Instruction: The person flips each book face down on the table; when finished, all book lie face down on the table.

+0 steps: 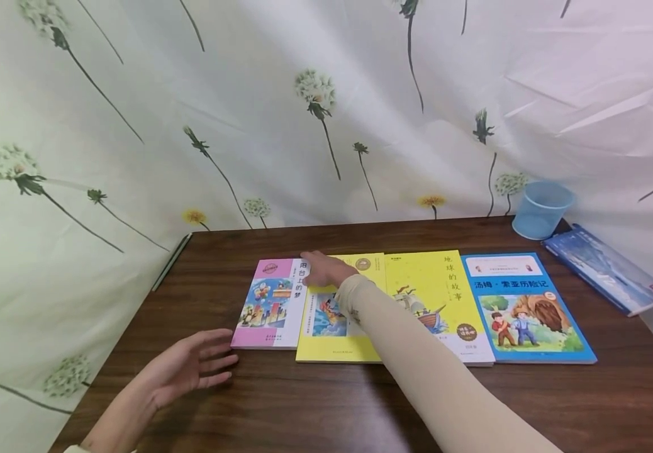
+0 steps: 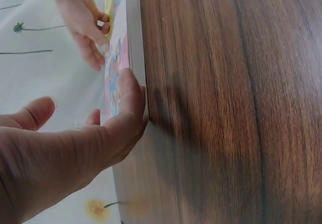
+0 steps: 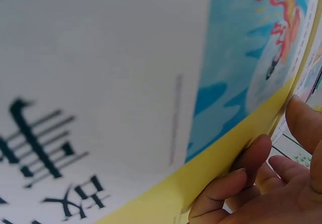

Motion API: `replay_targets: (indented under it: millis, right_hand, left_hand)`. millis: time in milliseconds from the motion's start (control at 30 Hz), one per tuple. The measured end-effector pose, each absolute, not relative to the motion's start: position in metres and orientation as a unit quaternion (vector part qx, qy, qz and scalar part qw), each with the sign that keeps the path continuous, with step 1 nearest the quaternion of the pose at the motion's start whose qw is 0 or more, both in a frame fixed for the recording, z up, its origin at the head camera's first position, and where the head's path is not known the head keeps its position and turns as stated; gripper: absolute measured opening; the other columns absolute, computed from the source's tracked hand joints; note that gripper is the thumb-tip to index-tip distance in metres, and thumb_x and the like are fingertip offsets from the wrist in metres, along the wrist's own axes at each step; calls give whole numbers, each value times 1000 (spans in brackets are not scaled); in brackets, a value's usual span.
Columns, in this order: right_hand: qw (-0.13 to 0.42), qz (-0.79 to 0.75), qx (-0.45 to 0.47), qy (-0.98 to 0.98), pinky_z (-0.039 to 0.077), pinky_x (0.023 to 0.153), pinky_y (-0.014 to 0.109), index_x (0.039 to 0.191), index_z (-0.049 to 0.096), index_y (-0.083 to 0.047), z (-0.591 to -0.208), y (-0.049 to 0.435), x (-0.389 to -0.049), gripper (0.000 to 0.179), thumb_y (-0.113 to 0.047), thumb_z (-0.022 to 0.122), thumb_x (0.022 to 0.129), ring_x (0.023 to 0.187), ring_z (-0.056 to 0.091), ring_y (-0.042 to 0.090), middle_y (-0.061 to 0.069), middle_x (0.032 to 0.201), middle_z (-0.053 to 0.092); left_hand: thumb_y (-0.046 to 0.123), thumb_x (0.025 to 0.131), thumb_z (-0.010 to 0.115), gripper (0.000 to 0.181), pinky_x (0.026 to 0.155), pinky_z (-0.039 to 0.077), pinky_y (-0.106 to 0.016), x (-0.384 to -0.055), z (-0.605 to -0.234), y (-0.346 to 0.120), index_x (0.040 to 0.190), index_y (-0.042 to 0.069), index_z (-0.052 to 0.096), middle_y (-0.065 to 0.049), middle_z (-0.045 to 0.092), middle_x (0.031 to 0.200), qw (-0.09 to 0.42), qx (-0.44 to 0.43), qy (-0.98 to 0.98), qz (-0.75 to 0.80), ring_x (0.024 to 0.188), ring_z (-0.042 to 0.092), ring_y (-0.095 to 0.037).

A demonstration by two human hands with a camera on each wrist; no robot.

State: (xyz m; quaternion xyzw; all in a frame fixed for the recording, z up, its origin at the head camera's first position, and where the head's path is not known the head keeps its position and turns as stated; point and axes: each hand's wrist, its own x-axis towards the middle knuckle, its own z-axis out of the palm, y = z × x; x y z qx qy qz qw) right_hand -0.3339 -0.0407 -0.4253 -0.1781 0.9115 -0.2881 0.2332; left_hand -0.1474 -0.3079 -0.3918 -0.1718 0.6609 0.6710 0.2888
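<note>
The cream fabric sleeve [image 1: 428, 365] lay nearest, above the dark wood-grain counter [image 1: 281, 409]. The right hand [image 1: 326, 270] was at the upper right corner of a pink-and-white paperback [image 1: 270, 305], beside a yellow paperback with a blue panel [image 1: 329, 321]; I could not tell whether it pinched or merely touched. The left hand [image 1: 190, 365] stood apart from it, fingers extended, at the lower left corner. I judged that uneven pressure could skew the pink-and-white paperback onto its neighbour.

A pink-and-white book [image 1: 272, 305], a blue-pictured yellow book [image 1: 324, 318]; brown wood-grained table [image 1: 615, 406], whitish cloth [image 1: 247, 94] (dandelion-printed).
</note>
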Motion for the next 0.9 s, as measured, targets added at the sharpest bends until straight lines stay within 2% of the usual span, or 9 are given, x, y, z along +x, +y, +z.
replay_targets:
  millis: [100,167,333,533,667,767,900]
  right_hand:
    - [241,-291,-175,909,52,98,41,160,22,-30,-425,-42,-332,76,-34,65,97,119,55,25,0,163,30]
    - [246,-290,-176,908,51,100,41,161,20,-30,-426,-43,-331,77,-34,64,98,122,54,26,-1,165,27]
    - [250,-281,-182,908,49,102,42,161,17,-29,-425,-44,-329,77,-34,62,99,125,52,26,-1,166,24]
    - [253,-274,-175,911,50,101,43,161,17,-31,-423,-45,-329,77,-36,62,98,125,51,27,-2,167,22]
    - [252,-269,-175,913,50,101,42,161,17,-32,-423,-45,-330,77,-37,62,98,125,52,27,-2,167,22]
    - [247,-264,-177,916,50,100,40,161,17,-31,-423,-44,-330,77,-38,61,98,125,53,27,-1,167,22]
    - [242,-266,-179,916,49,102,41,161,17,-30,-420,-41,-330,77,-38,61,99,128,52,27,-1,167,22]
  left_hand:
    - [43,105,45,70,103,50,-49,-147,-392,-310,158,4,19,-33,16,160,285,-188,634,694,118,62,-25]
    - [42,104,47,62,103,51,-47,-147,-393,-311,154,8,29,-30,23,158,282,-202,615,708,115,64,-23]
    - [39,104,49,38,100,52,-42,-147,-396,-316,133,16,51,-19,44,142,284,-216,574,737,113,66,-22]
    - [37,104,49,25,92,53,-35,-149,-398,-317,117,19,61,-13,52,129,278,-224,570,740,108,66,-19]
    - [35,104,49,24,85,53,-30,-151,-400,-316,116,17,60,-11,54,121,272,-226,577,736,103,65,-16]
    - [34,104,46,28,80,52,-27,-153,-400,-313,124,14,52,-10,53,117,271,-223,587,730,98,63,-13]
    - [34,105,43,45,75,50,-24,-159,-398,-307,140,8,34,-8,52,112,262,-212,637,693,90,59,-10]
